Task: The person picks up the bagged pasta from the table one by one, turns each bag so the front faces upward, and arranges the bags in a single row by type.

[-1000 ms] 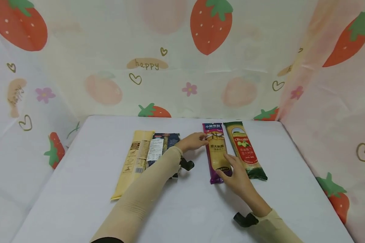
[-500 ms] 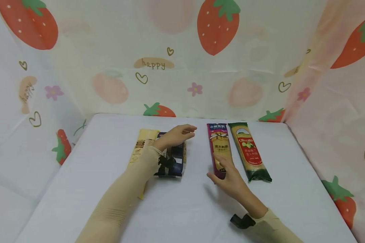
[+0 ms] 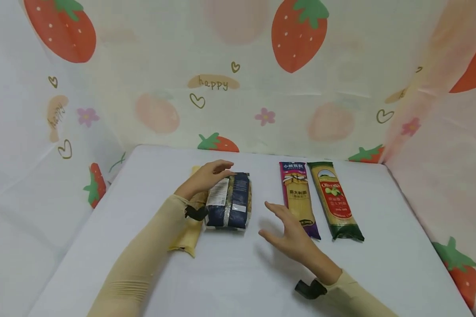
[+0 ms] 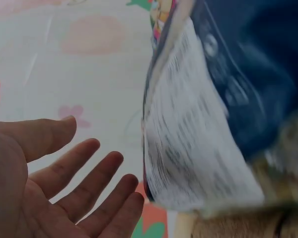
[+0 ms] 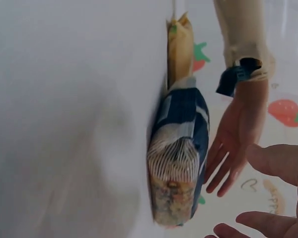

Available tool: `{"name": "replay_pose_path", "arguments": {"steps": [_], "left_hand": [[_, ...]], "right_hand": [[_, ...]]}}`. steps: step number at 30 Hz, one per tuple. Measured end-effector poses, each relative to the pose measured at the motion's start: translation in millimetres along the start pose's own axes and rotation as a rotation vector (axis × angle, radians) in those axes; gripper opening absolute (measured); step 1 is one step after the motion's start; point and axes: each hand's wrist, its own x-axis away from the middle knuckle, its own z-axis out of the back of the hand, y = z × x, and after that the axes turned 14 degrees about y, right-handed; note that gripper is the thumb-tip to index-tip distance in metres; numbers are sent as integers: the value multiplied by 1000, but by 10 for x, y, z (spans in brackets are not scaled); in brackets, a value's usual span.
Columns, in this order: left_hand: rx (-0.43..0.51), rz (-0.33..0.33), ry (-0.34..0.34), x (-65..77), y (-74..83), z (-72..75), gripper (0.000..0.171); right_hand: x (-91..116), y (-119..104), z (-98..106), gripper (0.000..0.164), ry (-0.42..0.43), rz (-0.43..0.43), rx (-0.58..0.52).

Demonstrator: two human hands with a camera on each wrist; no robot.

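My left hand (image 3: 206, 176) hangs over the yellow pack (image 3: 186, 237) and the left edge of the dark blue pack (image 3: 236, 198), with fingers relaxed and nothing in them. The left wrist view has the blue pack's white label (image 4: 184, 124) close beside the fingertips. The blue pack shows food through its clear end (image 5: 171, 198). My right hand (image 3: 295, 237) spreads its thumb and fingers above the table, just left of the purple-ended spaghetti packet (image 3: 299, 193), and overlaps its lower left side. A green and gold Olivoilà spaghetti packet (image 3: 333, 198) lies to the right of it.
A white cloth covers the table (image 3: 230, 277). Strawberry-printed fabric (image 3: 230, 110) rises at the back and on both sides. Black camera mounts (image 3: 311, 289) sit on both wrists.
My left hand has left the top of the purple-ended packet and swung left to the blue and yellow packs. My right hand has drawn back slightly left off that packet. The view has turned left.
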Motion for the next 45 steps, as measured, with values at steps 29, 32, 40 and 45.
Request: {"name": "replay_pose_path", "arguments": {"steps": [29, 32, 40, 45], "left_hand": [[-97, 196, 34, 93, -920, 631, 62], [-94, 205, 19, 81, -1010, 590, 66], [-142, 214, -8, 56, -1025, 562, 70], [-159, 211, -23, 20, -1043, 584, 72]], "right_hand": [[-69, -611, -861, 89, -315, 363, 55], [-69, -643, -952, 90, -311, 411, 87], [-101, -717, -1168, 94, -304, 543, 207], [-111, -771, -1266, 95, -293, 583, 251]]}}
